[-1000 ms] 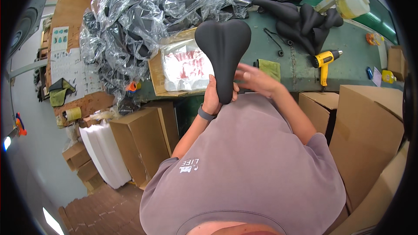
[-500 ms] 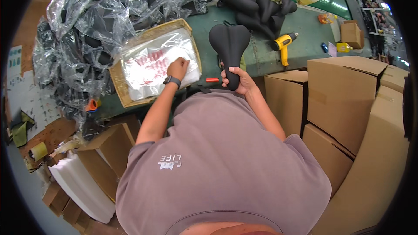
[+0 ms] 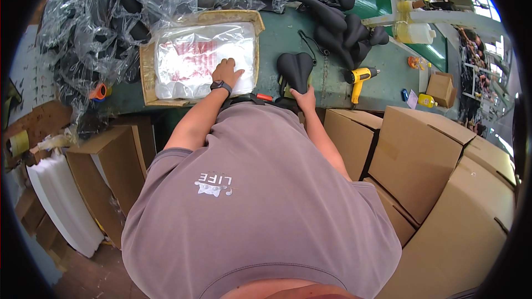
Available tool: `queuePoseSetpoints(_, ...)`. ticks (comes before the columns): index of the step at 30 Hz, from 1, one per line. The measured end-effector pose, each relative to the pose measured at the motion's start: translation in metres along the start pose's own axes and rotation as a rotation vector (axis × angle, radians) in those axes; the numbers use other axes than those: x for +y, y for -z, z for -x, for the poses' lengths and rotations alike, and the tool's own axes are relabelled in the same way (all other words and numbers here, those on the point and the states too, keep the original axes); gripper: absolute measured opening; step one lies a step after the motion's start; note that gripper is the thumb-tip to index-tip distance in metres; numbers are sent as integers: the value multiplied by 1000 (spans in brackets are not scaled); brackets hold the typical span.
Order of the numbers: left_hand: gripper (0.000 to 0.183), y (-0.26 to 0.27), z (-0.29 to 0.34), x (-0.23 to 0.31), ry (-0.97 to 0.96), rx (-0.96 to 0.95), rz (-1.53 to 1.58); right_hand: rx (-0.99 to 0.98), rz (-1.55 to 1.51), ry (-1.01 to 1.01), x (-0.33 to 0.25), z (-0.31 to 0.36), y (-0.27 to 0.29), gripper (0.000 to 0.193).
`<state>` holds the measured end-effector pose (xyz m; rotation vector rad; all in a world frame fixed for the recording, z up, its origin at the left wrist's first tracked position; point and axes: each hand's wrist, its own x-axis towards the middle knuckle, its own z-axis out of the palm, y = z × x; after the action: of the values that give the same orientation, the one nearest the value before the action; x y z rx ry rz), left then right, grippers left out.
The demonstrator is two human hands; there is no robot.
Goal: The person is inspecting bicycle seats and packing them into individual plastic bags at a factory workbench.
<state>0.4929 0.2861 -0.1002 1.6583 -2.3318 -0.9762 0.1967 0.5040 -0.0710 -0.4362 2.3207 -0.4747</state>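
My left hand (image 3: 227, 73) lies with its fingers spread on a stack of clear plastic bags (image 3: 183, 72) with red print. The stack fills a shallow cardboard tray (image 3: 147, 72) on the green workbench. My right hand (image 3: 304, 99) grips the narrow nose of a black bicycle saddle (image 3: 295, 69), whose wide end points away from me. Between the tray and the saddle, near the bench edge, a small red object (image 3: 265, 97) rests. Right of the saddle lies a yellow and black heat gun (image 3: 361, 82).
Saddles in clear plastic (image 3: 105, 27) are heaped at the left and far left. Bare black saddles (image 3: 338, 27) are piled at the back. Large cardboard boxes (image 3: 415, 155) stand close on my right, with more boxes (image 3: 105, 155) and white foam sheets (image 3: 64, 205) at lower left.
My left hand has opened from a curled shape and flattened on the bags. The saddle in my right hand now looks shorter, its nose tilted differently. The view has shifted.
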Motion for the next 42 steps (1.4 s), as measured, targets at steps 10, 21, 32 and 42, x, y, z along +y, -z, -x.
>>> queuePoseSetpoints(10,43,-21,-2,4,-63,170,-19,113,300,161,-42,34,20,107)
queuePoseSetpoints(21,21,-22,6,-9,-157,242,-69,-575,-942,-11,-75,142,67,42)
queuePoseSetpoints(32,32,-13,9,-46,277,121,868,-315,-419,568,-128,83,-20,66)
queuePoseSetpoints(42,22,113,54,5,-73,342,891,-237,367,959,-162,74,-70,99)
